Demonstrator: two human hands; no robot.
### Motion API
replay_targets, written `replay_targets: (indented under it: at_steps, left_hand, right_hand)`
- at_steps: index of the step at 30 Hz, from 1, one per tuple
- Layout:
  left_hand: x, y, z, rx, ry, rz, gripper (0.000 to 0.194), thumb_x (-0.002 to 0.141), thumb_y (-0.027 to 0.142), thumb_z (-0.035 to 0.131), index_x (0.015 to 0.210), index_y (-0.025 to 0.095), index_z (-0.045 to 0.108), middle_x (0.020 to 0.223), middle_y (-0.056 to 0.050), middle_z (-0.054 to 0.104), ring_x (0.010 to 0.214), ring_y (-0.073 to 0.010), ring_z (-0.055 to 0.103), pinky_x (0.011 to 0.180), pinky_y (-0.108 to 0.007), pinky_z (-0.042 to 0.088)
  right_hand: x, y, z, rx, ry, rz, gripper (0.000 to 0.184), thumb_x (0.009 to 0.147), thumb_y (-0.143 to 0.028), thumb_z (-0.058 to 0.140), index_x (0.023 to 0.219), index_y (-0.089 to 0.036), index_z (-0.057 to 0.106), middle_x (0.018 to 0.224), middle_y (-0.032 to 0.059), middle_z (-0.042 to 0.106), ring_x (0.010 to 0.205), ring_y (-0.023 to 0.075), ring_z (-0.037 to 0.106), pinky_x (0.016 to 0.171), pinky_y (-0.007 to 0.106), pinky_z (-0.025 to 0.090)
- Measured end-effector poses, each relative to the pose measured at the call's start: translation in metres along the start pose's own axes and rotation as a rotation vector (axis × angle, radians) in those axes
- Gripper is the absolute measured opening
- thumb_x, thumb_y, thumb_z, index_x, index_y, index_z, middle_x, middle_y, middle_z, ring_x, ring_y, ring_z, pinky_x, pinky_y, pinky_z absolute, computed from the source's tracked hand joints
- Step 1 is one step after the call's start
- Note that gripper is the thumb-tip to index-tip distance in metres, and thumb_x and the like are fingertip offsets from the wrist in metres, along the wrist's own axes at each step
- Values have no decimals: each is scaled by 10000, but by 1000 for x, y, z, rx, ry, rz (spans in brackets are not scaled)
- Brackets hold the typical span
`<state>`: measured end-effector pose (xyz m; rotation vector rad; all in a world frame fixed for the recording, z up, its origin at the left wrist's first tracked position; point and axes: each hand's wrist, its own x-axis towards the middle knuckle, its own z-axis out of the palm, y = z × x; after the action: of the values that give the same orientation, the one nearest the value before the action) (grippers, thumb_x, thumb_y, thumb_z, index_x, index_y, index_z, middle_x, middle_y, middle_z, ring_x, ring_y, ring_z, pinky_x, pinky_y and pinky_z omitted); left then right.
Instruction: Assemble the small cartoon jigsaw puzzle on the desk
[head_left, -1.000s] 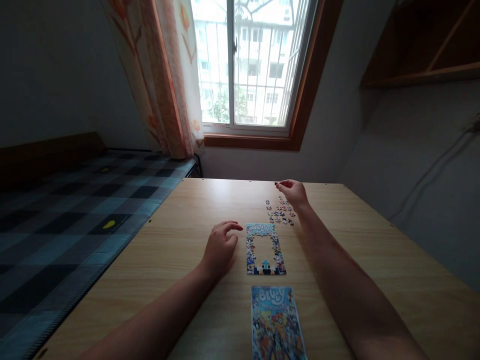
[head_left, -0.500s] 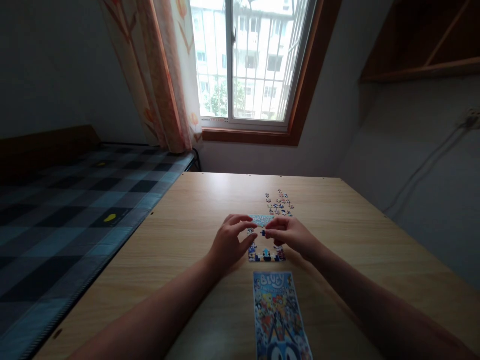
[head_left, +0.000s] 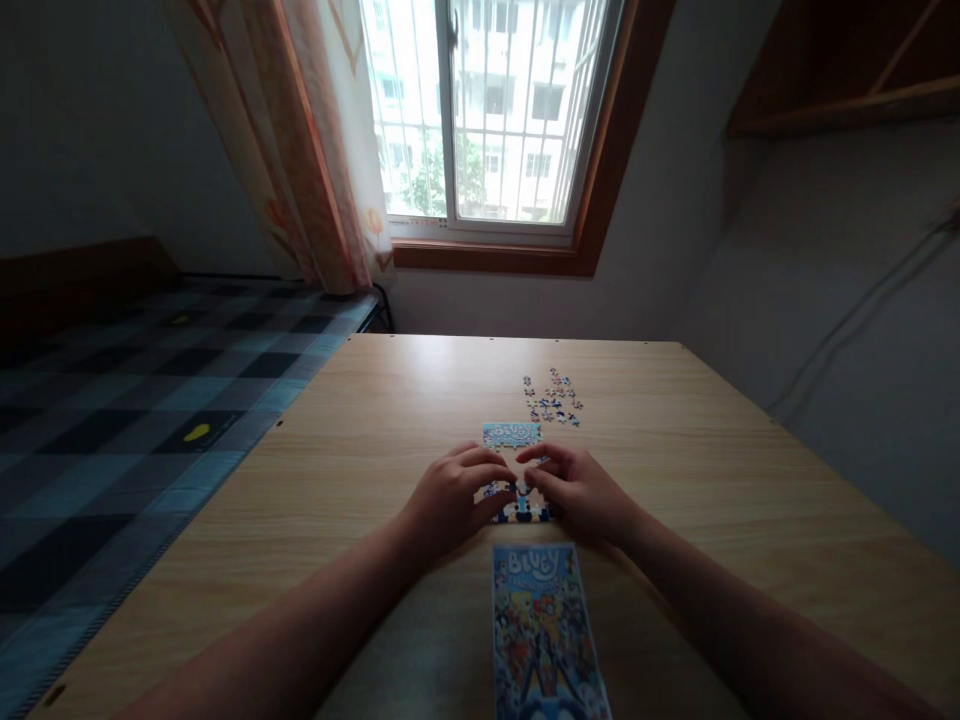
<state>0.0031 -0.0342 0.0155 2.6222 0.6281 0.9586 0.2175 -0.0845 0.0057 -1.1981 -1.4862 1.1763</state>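
A small, partly built jigsaw puzzle (head_left: 511, 434) lies flat in the middle of the wooden table (head_left: 720, 470); only its blue top border shows clearly. My left hand (head_left: 450, 497) and my right hand (head_left: 579, 490) meet over its lower half, fingers bent and fingertips pressed down close together. Between my right fingertips is a tiny puzzle piece, hardly visible. What my left fingertips grip is hidden. Several loose pieces (head_left: 552, 398) lie scattered just beyond the puzzle, out of reach of both hands.
A colourful printed picture card (head_left: 544, 630) lies on the table nearer to me, just below my hands. A bed with a checked cover (head_left: 135, 420) runs along the table's left edge. Behind are a window (head_left: 487, 110) and a curtain (head_left: 300, 150).
My right hand came back from the loose pieces with a piece and dropped onto the puzzle. My left hand slid right to meet it. Both hands sank lower over the puzzle's bottom half.
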Motion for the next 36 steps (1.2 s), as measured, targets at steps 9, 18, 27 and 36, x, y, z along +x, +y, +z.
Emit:
replay_targets:
  at_steps: [9,18,27,36]
  left_hand:
    - [-2,-3,2,18,-53,-118,93,887,283,675,939,247,744,960,-43,743,923,-210,662,875,-408,545]
    - [-1,-4,1,-3,-75,-92,82,891,280,680,935,245,740,956,-42,743,930,-210,660,883,-406,537]
    - [0,-3,2,-30,-14,-167,136,925,283,615,955,234,738,994,-54,745,960,-216,663,910,-421,534]
    - [-2,-11,7,108,70,-261,207,874,209,628,1056,222,726,1117,-66,716,1082,-247,606,1004,-479,491]
  right_hand:
    - [0,-2,-14,-592,22,-500,55,869,-211,708,892,-253,735,988,34,761,940,204,677,887,398,504]
    - [3,1,-8,-668,-26,-618,75,918,-265,686,890,-283,752,943,4,785,879,186,705,852,384,506]
    - [2,2,-7,-719,-38,-626,139,939,-252,643,900,-288,771,901,2,792,823,199,694,804,387,505]
    - [1,2,-4,-746,-91,-617,149,932,-244,637,891,-277,776,901,2,792,797,201,668,816,404,493]
